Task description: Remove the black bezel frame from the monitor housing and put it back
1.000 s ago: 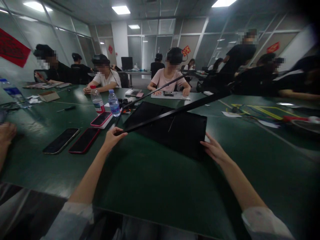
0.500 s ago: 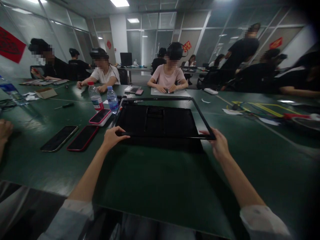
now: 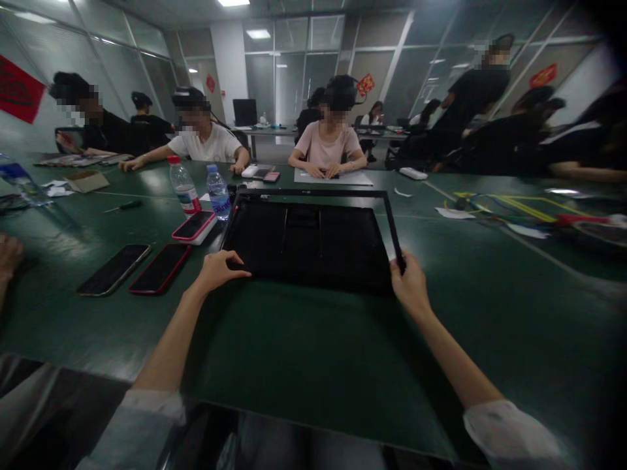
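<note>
A thin black rectangular bezel, like a monitor's front frame (image 3: 392, 225), is between my hands, its far bar tilted up from the table. Beneath it, on the green tabletop, lies a black shallow panel like a monitor's back cover (image 3: 304, 245). My left hand (image 3: 218, 271) is closed at the bezel's near left corner, thumb and forefinger curved around it. At the near right corner my right hand (image 3: 411, 284) grips the bezel's side. The near bar blends into the dark panel, so whether they touch I cannot tell.
Left of the bezel are two phones (image 3: 113, 269) (image 3: 160, 269), a pink-edged phone (image 3: 194, 226) on a white box, and two water bottles (image 3: 184, 186) (image 3: 219, 194). A screwdriver (image 3: 128, 205) lies farther left. Cables (image 3: 519, 209) lie right. Another person's hand (image 3: 8, 256) rests at far left.
The bezel's near right corner has moved left and down, close over the panel, with my right hand following. My left hand has shifted slightly. A person across the table has stretched an arm sideways.
</note>
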Demonstrator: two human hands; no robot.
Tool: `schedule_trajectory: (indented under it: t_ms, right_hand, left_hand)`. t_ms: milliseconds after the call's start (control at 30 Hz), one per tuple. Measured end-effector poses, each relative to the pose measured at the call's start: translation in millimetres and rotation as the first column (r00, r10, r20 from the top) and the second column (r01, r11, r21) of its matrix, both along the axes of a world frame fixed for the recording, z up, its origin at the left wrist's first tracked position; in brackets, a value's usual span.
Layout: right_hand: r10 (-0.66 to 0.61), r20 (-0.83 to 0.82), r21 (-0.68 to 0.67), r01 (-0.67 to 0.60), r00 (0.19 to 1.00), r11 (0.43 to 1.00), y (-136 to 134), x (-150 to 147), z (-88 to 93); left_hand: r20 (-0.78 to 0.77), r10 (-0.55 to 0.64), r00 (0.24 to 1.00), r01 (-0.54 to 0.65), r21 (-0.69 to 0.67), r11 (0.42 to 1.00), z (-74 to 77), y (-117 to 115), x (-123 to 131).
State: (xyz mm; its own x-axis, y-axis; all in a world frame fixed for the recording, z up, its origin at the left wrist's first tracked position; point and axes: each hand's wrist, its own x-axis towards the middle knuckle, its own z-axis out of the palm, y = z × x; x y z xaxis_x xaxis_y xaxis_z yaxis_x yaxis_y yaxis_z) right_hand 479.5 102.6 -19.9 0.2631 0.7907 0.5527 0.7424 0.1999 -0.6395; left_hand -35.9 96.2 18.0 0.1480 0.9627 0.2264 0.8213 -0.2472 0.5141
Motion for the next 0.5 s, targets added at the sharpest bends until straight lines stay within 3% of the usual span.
schedule_trajectory:
  t_ms: [233,367,433,500]
  right_hand:
    - [-0.101,0.074,-0.042,0.104,0.992,0.994,2,-2,-21.3]
    - [-0.082,0.068,-0.093,0.089,0.994,0.992,5,-1,-25.5]
    - [-0.052,0.072,-0.117,0.061,0.996,0.991,5,0,-24.4]
    - [-0.032,0.079,-0.127,0.042,0.996,0.991,6,1,-23.1]
  left_hand:
    - [-0.042,-0.006,0.999,0.005,-0.007,1.000,-3.3,0,-4]
    - [-0.021,-0.046,0.999,0.046,-0.020,0.999,-3.3,2,-9]
    - [0.009,-0.014,1.000,0.013,0.067,0.998,-5.9,6,-11]
    - [0.067,0.120,0.990,-0.132,0.211,0.969,-11.6,12,-13]
